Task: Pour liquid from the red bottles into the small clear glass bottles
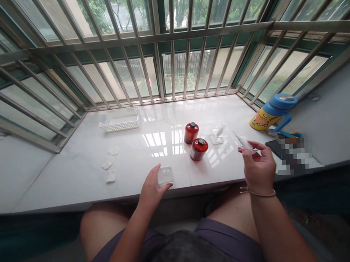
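Note:
At the front edge of the sill my left hand (151, 186) has its thumb and fingers around a small clear square dish (165, 176) with a round shape in its middle. My right hand (259, 165) pinches a slender clear plastic piece (243, 142), raised above the right part of the sill; its exact kind is blurred. Between the hands stand two red bottles with black caps, one farther back (191, 133) and one nearer (198, 150). Behind them to the right lies a clear square plate (217, 139), with a small clear object (221, 130) at its back edge.
A white perforated basket (123, 128) sits at the back left. Several crumpled white scraps (108, 165) lie on the left. At the right stand a blue-and-yellow drinking bottle (269, 113) and a dark flat object (274, 148), partly pixelated. Metal window bars (172, 72) close off the back.

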